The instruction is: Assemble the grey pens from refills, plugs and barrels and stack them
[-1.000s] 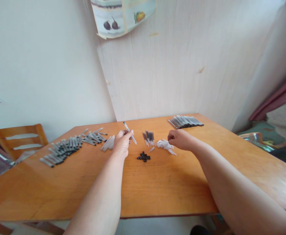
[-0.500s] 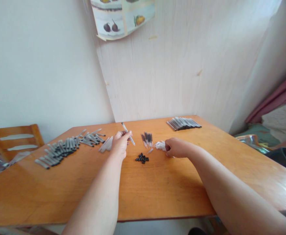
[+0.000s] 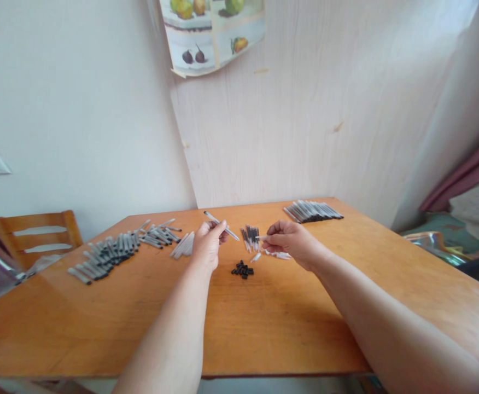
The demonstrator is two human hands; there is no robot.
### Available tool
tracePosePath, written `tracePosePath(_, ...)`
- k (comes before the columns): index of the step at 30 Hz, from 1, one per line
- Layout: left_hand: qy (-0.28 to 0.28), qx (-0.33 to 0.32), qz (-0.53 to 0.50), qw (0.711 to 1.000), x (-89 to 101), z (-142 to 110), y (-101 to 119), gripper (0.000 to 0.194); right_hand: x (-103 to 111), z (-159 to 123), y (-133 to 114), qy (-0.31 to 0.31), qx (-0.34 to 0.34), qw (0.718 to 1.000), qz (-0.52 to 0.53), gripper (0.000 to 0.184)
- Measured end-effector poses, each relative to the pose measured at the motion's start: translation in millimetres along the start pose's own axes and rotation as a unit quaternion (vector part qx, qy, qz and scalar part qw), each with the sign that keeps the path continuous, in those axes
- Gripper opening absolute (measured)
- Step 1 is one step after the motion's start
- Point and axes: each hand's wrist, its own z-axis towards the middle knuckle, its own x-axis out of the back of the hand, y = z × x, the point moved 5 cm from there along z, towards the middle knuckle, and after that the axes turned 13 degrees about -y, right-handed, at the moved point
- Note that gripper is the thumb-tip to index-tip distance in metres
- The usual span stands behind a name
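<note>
My left hand (image 3: 207,243) is closed on a thin clear pen barrel (image 3: 221,225), held tilted above the wooden table (image 3: 264,317). My right hand (image 3: 287,241) pinches a small white pen part (image 3: 261,237) just to the right of the barrel's tip. Under and between the hands lie a bunch of black-tipped refills (image 3: 251,236), a scatter of white tips (image 3: 278,255) and a small heap of black end plugs (image 3: 242,269). A few clear barrels (image 3: 183,245) lie beside my left hand.
Many grey pen caps (image 3: 112,251) spread across the table's left side. A neat row of finished pens (image 3: 312,210) lies at the far right near the wall. A wooden chair (image 3: 34,234) stands at the left. A fruit poster (image 3: 212,33) hangs above.
My right hand has lifted off the pile of white tips with one small part and moved left toward the barrel. My left hand has tilted the barrel flatter.
</note>
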Motion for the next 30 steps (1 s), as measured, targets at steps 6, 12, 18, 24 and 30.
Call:
tracePosePath(6, -0.03, 0.003, -0.051, 0.998, -8.0, -3, 3, 0.033, -11, 0, 4, 0.014, -0.007, 0.991, 0.136, 0.016)
tracePosePath(12, -0.05, 0.015, -0.049, 0.997, -16.2, -7, 0, 0.035, -16, 3, 10, -0.005, -0.001, 0.989, 0.149, 0.012)
tracePosePath(18, -0.057, 0.017, -0.061, 0.996, -21.2, -9, -2, 0.032, -20, 2, 8, -0.004, -0.002, 0.991, 0.137, 0.009)
tracePosePath(24, -0.061, 0.021, -0.06, 0.996, -23.7, -9, -4, 0.032, -23, 2, 8, -0.005, 0.001, 0.989, 0.146, 0.009)
tracePosePath(30, -0.077, 0.021, -0.056, 0.995, -29.8, -12, -7, 0.032, -26, 3, 12, -0.015, 0.006, 0.99, 0.138, 0.006)
